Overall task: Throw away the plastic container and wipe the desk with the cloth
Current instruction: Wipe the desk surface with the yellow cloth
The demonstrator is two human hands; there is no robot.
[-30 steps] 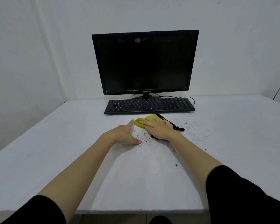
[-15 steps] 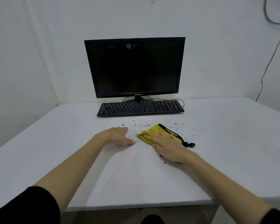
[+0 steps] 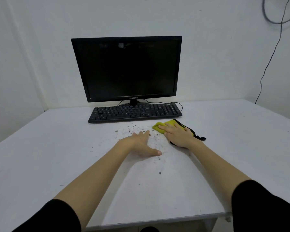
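Observation:
A yellow cloth (image 3: 159, 127) with black trim lies on the white desk (image 3: 57, 148), just in front of the keyboard's right end. My right hand (image 3: 177, 135) presses flat on top of it, fingers pointing left, covering most of the cloth. My left hand (image 3: 140, 144) rests flat on the desk to the left, palm down, fingers together and thumb out, holding nothing. Dark crumbs (image 3: 134, 129) are scattered between and ahead of the two hands. No plastic container is in view.
A black monitor (image 3: 126, 69) stands at the back of the desk with a black keyboard (image 3: 135, 112) in front of it. A cable (image 3: 273, 52) hangs down the right wall. The desk's front edge (image 3: 157, 221) is near my body.
My right hand has slid the cloth away from me, up toward the keyboard's right end. My left hand stays flat on the desk. The camera view has shifted slightly.

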